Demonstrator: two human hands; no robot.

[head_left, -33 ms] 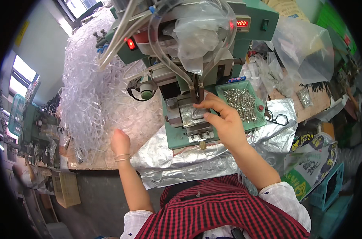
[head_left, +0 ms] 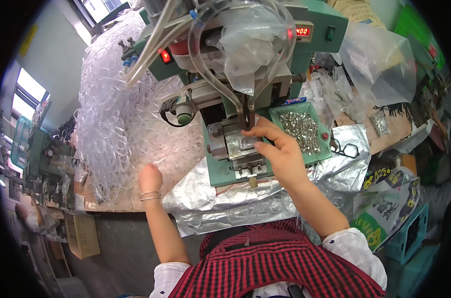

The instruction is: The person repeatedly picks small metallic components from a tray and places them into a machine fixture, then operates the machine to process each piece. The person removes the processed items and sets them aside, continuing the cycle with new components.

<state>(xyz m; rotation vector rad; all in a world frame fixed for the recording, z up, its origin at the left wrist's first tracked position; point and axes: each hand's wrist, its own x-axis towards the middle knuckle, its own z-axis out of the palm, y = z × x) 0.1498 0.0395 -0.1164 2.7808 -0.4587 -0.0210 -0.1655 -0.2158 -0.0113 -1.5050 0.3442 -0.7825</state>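
Note:
My right hand (head_left: pixel 284 156) reaches into the green bench press (head_left: pixel 220 171), thumb and index finger apart over its metal block (head_left: pixel 234 145). A clear plastic loop (head_left: pixel 247 142) seems to lie on the block beside these fingertips; I cannot make out any grip on it. Two dark prongs (head_left: pixel 246 119) come down just behind the index finger. My left hand (head_left: pixel 150 178) is closed above the left of the table, back of the hand up. From its fingertips a thin clear plastic strip (head_left: pixel 159 162) sticks out, blurred against the similar pieces behind.
A large heap of clear plastic strips (head_left: pixel 109 109) covers the left of the table. Right of the press sits a green tray (head_left: pixel 317 158) of small metal parts, with black-framed glasses (head_left: pixel 349 149) beside it. Silver foil sheeting (head_left: pixel 195 198) drapes over the front edge. Clear tubes (head_left: pixel 218 82) hang overhead.
My left hand has shifted slightly down, and the clear strip at its fingertips shows more plainly. My right hand keeps its place at the metal block.

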